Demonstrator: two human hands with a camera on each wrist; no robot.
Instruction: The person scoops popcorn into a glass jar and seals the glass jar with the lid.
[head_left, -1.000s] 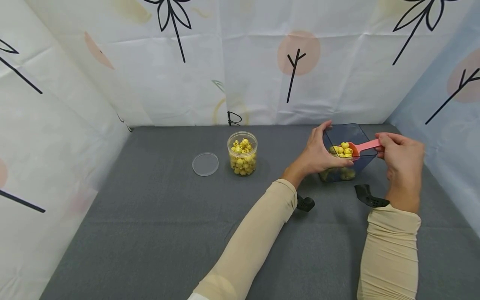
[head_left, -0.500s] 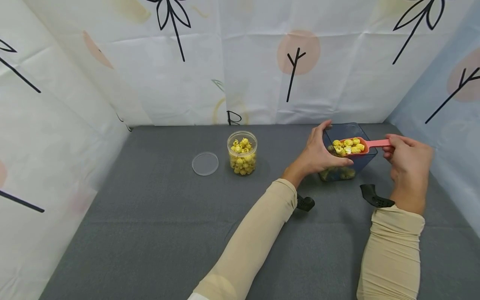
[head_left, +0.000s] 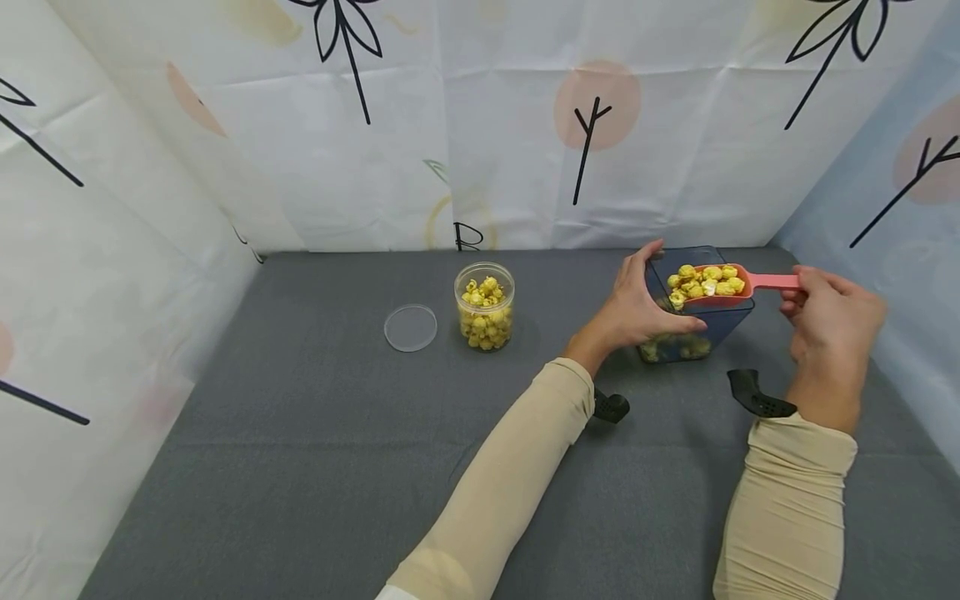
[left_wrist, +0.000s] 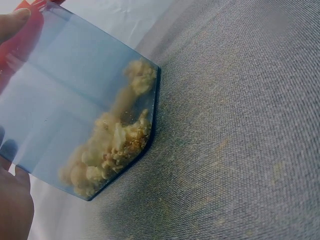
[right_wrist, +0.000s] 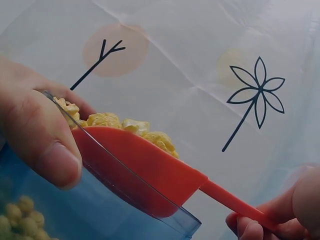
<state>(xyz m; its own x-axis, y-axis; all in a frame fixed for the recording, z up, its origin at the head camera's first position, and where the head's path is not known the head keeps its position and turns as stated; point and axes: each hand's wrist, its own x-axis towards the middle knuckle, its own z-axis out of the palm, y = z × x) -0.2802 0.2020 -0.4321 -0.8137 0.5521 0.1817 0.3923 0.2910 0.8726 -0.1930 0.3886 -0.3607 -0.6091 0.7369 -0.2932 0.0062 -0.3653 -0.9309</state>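
Toward the far right corner of the bench [head_left: 337,433], up and rightward with the red scoop [head_left: 712,287]: down inside the blue-tinted tub [head_left: 720,329] a second ago, level with its rim half a second ago, now just above that rim and heaped with yellow popcorn [head_left: 705,279]. Reads as a scooping stroke finished, with the load ready to be carried off (a judgement, no more). No spilled pieces visible on the grey cloth.

Pinching the thin handle at its outer end: right hand [head_left: 832,321], fingers curled round it, drifted rightward together with the scoop. Bowl of the scoop out to that hand's left, a handle's length away, over the tub's mouth.

Gripping the tub's left wall: left hand [head_left: 637,308], thumb [right_wrist: 45,145] hooked over the rim just beside the bowl of the scoop, in the same place as before. Tub apparently tipped on one lower edge, going by the left wrist view, with leftover popcorn [left_wrist: 110,150] slumped into its low corner.

Farther left near the far edge, well apart from both hands: clear jar [head_left: 484,308], open and nearly full of the same popcorn, and flat lid [head_left: 410,327] lying just beside it on the cloth, neither shifted.
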